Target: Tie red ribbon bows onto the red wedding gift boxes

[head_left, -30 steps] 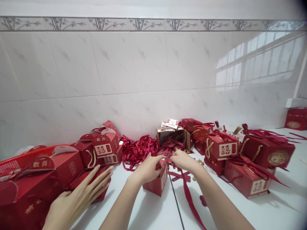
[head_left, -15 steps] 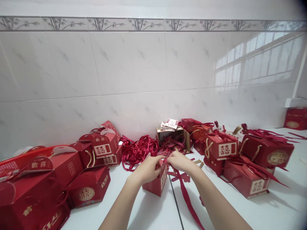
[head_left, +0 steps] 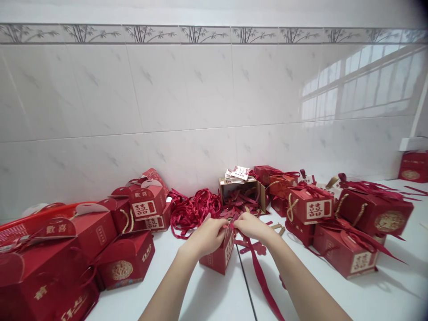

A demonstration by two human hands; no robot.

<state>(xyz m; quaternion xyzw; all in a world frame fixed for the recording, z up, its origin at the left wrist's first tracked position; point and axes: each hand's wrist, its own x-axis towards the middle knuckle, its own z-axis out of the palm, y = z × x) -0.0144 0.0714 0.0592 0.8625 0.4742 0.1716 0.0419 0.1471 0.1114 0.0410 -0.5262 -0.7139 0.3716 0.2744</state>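
A small red gift box [head_left: 216, 259] with a white printed panel on its side stands on the white table in front of me. My left hand [head_left: 207, 237] grips the top edge of this box, thumb and fingers closed on it. At the same top edge, my right hand [head_left: 250, 226] pinches a dark red ribbon [head_left: 260, 275], whose long tail hangs down over the table toward me. My fingers hide the spot where ribbon and box meet. Just behind the right hand lie flat red cut-out pieces [head_left: 257, 248].
A heap of red ribbon [head_left: 197, 207] lies by the tiled wall. Next to it an open carton [head_left: 262, 196] bears white cards [head_left: 240, 173]. Red boxes [head_left: 125, 261] crowd the left, with a red basket [head_left: 43, 218] behind. Ribbon-tied boxes [head_left: 344, 249] stack up on the right.
Hands, box and ribbon keep nearly the same positions. The whole view has shifted very slightly.
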